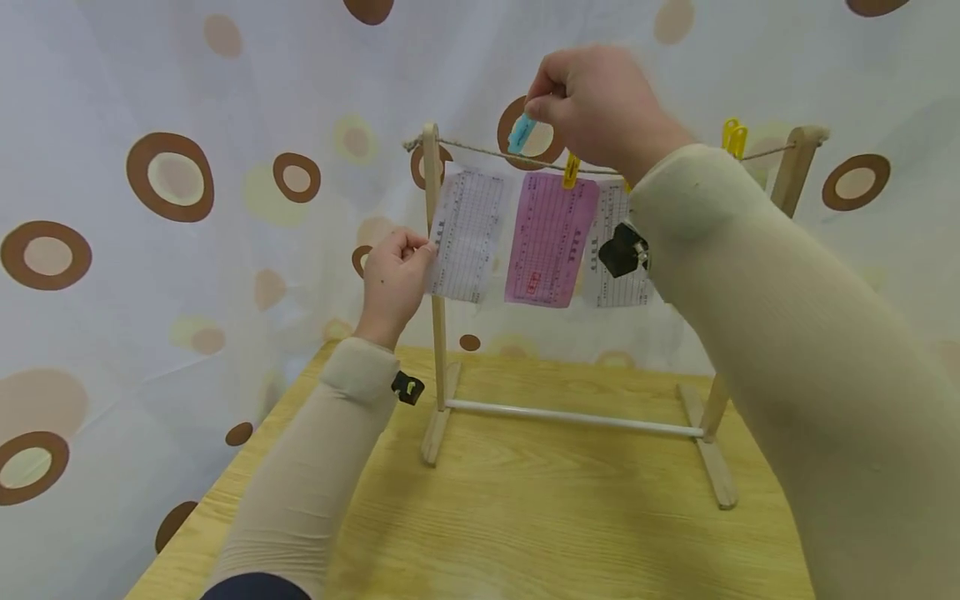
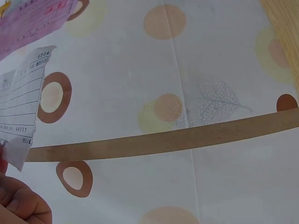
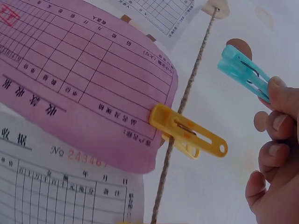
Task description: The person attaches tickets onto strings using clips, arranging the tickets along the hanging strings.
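Observation:
My left hand (image 1: 395,283) pinches the left edge of a white receipt sheet (image 1: 472,237), whose top lies just under the rope at the rack's left end. Up above the rope (image 3: 190,88), my right hand (image 3: 280,154) pinches a light blue clothespin (image 3: 245,70) between thumb and forefinger; the clip is apart from rope and paper. A pink receipt (image 1: 552,242) hangs beside the white one, fastened to the rope by a yellow clothespin (image 3: 187,130). Another white receipt (image 1: 618,275) hangs farther right, partly hidden by my right wrist.
The wooden rack has a left post (image 1: 439,350), a right post (image 1: 795,179) and a white lower bar (image 1: 570,418). It stands on a wood-grain table (image 1: 555,517). Spare yellow clothespins (image 1: 735,139) sit on the rope's right end. A spotted curtain (image 1: 247,250) hangs behind.

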`<act>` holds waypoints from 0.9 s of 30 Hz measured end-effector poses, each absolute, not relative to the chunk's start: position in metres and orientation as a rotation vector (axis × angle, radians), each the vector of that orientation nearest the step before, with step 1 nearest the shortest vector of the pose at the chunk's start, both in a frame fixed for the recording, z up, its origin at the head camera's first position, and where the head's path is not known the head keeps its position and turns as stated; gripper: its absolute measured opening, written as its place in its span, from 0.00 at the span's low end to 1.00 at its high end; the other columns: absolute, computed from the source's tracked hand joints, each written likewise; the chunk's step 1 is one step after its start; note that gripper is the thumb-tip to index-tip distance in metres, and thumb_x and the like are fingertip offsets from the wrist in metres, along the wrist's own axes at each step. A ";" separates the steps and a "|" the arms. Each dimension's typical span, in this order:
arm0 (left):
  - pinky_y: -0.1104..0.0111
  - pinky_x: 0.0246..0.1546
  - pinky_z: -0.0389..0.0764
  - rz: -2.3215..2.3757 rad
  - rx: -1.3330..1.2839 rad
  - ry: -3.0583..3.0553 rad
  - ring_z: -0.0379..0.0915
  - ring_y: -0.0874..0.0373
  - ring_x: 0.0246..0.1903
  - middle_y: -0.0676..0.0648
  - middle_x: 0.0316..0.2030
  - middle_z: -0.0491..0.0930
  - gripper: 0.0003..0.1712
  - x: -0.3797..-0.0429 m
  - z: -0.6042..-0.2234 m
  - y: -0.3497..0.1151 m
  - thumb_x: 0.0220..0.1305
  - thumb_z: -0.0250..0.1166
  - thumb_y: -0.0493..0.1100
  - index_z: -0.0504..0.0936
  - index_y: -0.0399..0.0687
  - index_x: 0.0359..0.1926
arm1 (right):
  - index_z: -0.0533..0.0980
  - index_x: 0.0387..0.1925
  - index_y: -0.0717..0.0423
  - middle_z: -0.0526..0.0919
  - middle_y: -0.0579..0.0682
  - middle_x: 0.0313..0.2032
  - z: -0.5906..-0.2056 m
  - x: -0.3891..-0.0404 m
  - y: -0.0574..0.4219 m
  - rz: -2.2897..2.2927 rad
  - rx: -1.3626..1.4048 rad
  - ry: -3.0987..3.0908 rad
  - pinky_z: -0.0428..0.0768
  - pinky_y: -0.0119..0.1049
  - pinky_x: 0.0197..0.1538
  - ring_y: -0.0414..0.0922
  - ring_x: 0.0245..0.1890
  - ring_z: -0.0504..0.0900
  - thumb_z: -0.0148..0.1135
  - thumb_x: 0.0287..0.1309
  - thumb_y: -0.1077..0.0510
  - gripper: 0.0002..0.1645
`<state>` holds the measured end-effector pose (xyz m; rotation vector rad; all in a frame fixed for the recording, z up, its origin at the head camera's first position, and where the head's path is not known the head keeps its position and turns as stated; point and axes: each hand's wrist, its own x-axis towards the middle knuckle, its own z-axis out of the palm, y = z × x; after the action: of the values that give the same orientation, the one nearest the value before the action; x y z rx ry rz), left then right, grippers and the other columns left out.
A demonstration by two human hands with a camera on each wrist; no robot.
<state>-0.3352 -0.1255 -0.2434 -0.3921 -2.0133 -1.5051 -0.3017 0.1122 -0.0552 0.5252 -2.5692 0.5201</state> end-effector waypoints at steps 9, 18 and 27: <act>0.67 0.23 0.64 -1.494 -0.402 -1.976 0.63 0.56 0.23 0.47 0.23 0.69 0.06 -0.337 -0.240 -0.115 0.70 0.64 0.38 0.82 0.38 0.36 | 0.81 0.52 0.51 0.82 0.48 0.47 -0.058 -0.313 0.094 0.410 0.520 -2.633 0.74 0.39 0.46 0.47 0.47 0.72 0.47 0.78 0.47 0.19; 0.68 0.22 0.65 -1.548 -0.394 -1.982 0.65 0.55 0.23 0.46 0.25 0.72 0.07 -0.338 -0.240 -0.118 0.71 0.64 0.39 0.82 0.39 0.38 | 0.81 0.57 0.46 0.85 0.47 0.51 -0.058 -0.316 0.081 0.286 0.490 -2.678 0.53 0.58 0.70 0.49 0.55 0.74 0.49 0.77 0.44 0.20; 0.68 0.23 0.65 -1.558 -0.368 -2.009 0.66 0.55 0.24 0.46 0.26 0.72 0.06 -0.334 -0.242 -0.116 0.72 0.64 0.39 0.82 0.40 0.39 | 0.83 0.51 0.47 0.85 0.47 0.46 -0.065 -0.316 0.079 0.272 0.498 -2.656 0.42 0.61 0.72 0.50 0.56 0.74 0.50 0.77 0.45 0.18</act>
<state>-0.3344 -0.1156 -0.2422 -0.3685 -2.0089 -1.5576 -0.3163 0.0792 -0.0652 0.4984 -2.6556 0.2717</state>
